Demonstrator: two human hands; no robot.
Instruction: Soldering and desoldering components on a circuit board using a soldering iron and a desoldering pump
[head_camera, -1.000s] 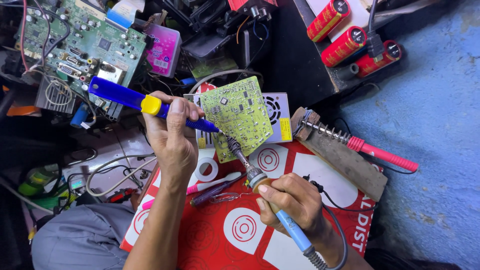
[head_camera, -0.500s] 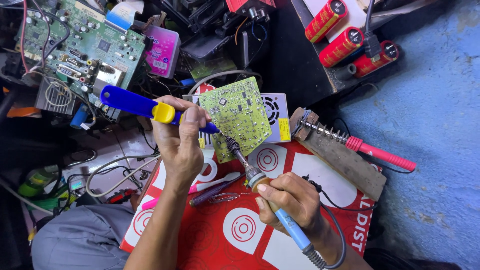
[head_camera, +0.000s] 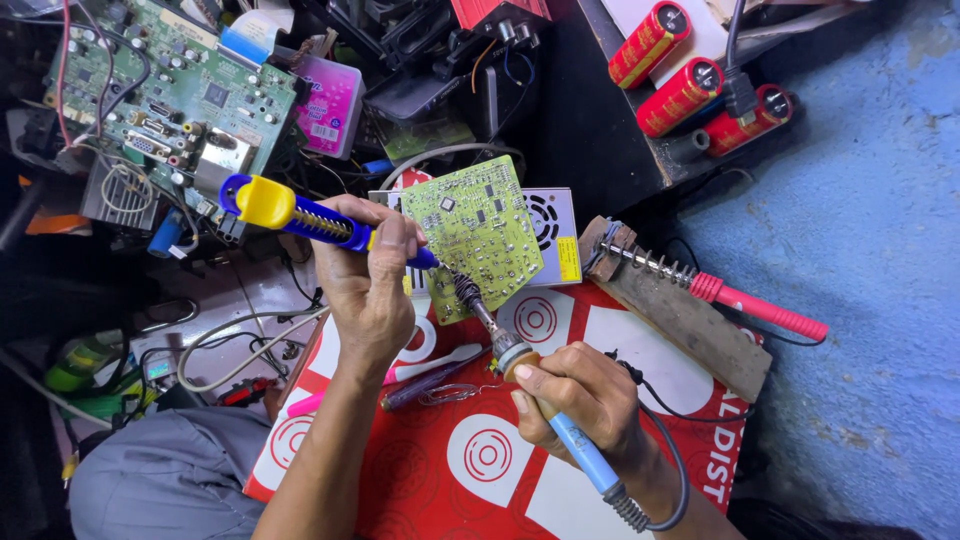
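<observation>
My left hand (head_camera: 368, 275) grips a blue desoldering pump (head_camera: 300, 213) with a yellow plunger end, its nozzle resting on a small green circuit board (head_camera: 480, 225). My right hand (head_camera: 580, 395) holds a blue-handled soldering iron (head_camera: 500, 345), and its tip touches the lower left part of the same board, close to the pump nozzle. The board leans on a perforated metal power supply box (head_camera: 550, 225). Under both hands lies a red and white printed sheet (head_camera: 480, 455).
A second soldering iron with a pink handle (head_camera: 745, 300) rests in a spring stand on a wooden block (head_camera: 680, 320). Three red cylindrical capacitors (head_camera: 680, 75) lie at top right. A large green board (head_camera: 150, 90), wires and pens (head_camera: 430, 375) crowd the left.
My left hand has drawn the pump a little right and down, bringing its nozzle closer to the iron tip on the board. My right hand has hardly moved.
</observation>
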